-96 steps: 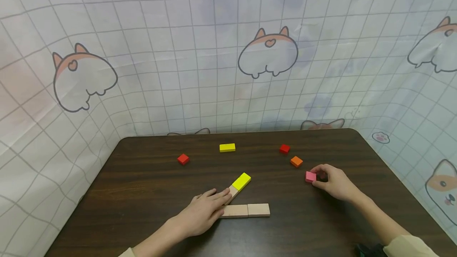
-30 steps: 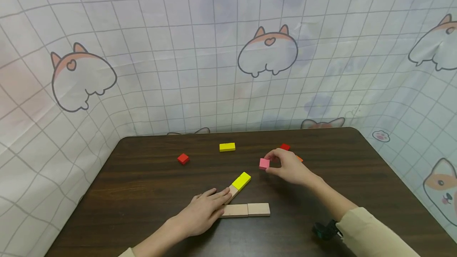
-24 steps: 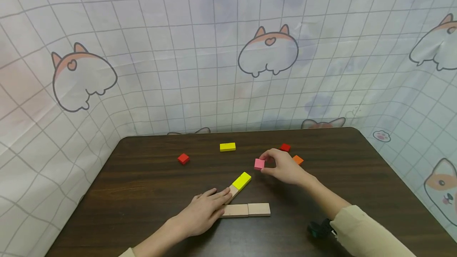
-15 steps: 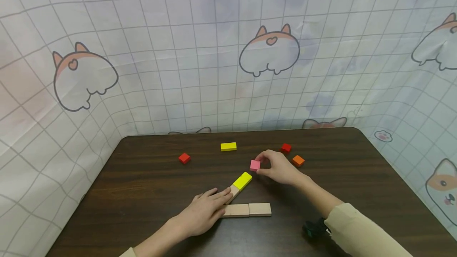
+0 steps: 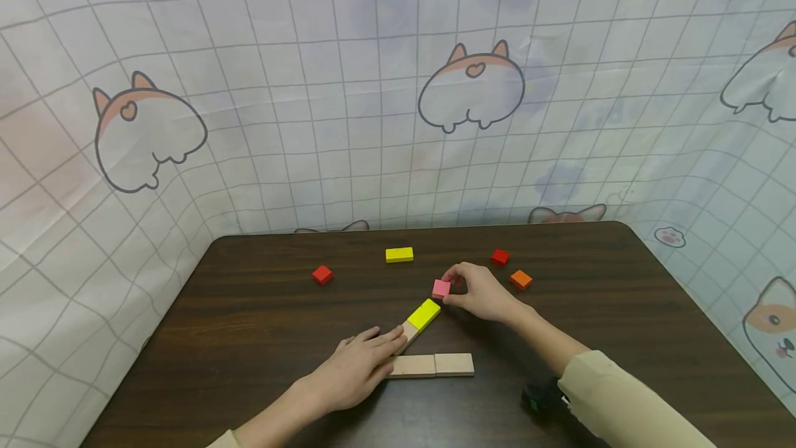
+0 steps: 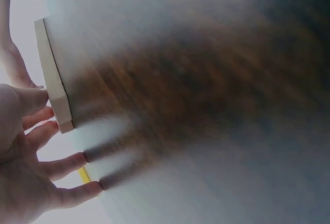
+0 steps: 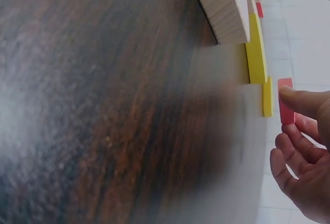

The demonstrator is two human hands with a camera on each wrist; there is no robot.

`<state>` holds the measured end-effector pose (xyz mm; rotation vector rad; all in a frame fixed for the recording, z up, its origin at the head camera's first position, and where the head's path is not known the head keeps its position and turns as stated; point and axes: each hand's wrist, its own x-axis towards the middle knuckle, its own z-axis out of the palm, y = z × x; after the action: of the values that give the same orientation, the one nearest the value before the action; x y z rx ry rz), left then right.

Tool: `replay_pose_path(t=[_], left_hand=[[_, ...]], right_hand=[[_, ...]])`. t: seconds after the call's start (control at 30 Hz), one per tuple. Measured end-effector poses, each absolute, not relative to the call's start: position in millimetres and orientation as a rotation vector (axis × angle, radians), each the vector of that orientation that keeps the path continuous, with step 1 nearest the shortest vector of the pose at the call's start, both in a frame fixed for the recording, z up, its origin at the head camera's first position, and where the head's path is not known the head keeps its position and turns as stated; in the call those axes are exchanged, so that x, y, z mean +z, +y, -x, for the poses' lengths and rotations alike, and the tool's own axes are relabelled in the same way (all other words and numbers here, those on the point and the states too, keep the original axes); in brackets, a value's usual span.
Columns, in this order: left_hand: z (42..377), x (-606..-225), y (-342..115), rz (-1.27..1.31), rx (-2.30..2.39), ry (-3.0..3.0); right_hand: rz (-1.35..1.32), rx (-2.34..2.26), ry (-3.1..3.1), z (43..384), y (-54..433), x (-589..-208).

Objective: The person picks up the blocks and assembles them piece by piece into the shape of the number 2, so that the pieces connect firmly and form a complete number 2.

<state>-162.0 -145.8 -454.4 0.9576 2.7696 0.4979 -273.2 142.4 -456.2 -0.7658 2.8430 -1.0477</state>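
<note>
The worktop (image 5: 249, 337) is dark brown with streaked wood grain and a soft sheen, its far corners rounded. The right hand (image 5: 475, 290) has its grip closed in a pinch, thumb and fingers grasping a small pink block (image 5: 441, 288), square-faced and smooth, which it holds raised just past the tip of a glossy, oblong yellow block (image 5: 425, 314). That one lies slantwise, end to end with a bare wooden block (image 5: 408, 334). The left hand (image 5: 354, 368) has its grip released, fingers spread and laid across the wooden block's lower part. Two pale wooden slabs (image 5: 432, 366) sit end to end beside it; the right wrist view shows fine grain on their cut end.

Grey grid lines and cartoon dogs are printed on the creased sheet (image 5: 348, 116) behind.

Nearer the worktop's far edge, a second yellow bar (image 5: 399, 255), a left red cube (image 5: 322, 275), a right red cube (image 5: 500, 256) and an orange cube (image 5: 521, 280) lie apart, with bare wood between them. The orange cube is closest to the right hand's knuckles.
</note>
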Motion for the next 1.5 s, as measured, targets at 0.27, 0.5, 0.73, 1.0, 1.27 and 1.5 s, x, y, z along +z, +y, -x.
replay_pose_path(t=[0.27,0.5,0.73,1.0,1.27,1.5], left_hand=[[162,-455,-146,-0.966,0.498,2.771],[161,-454,-146,-0.972,0.501,2.769],[161,-455,-146,-0.971,0.503,2.771],[162,-455,-146,-0.968,0.494,2.777],[161,-454,-147,-0.969,0.496,2.773],[161,-455,-147,-0.977,0.500,2.782]], right_hand=[[0.767,-1.043,2.842,275,139,-459],[0.765,-1.038,2.845,276,137,-461],[0.763,-1.028,2.834,279,136,-464],[0.747,-0.950,2.789,280,135,-467],[0.773,-0.947,2.784,280,136,-467],[0.802,-0.967,2.785,281,136,-468]])
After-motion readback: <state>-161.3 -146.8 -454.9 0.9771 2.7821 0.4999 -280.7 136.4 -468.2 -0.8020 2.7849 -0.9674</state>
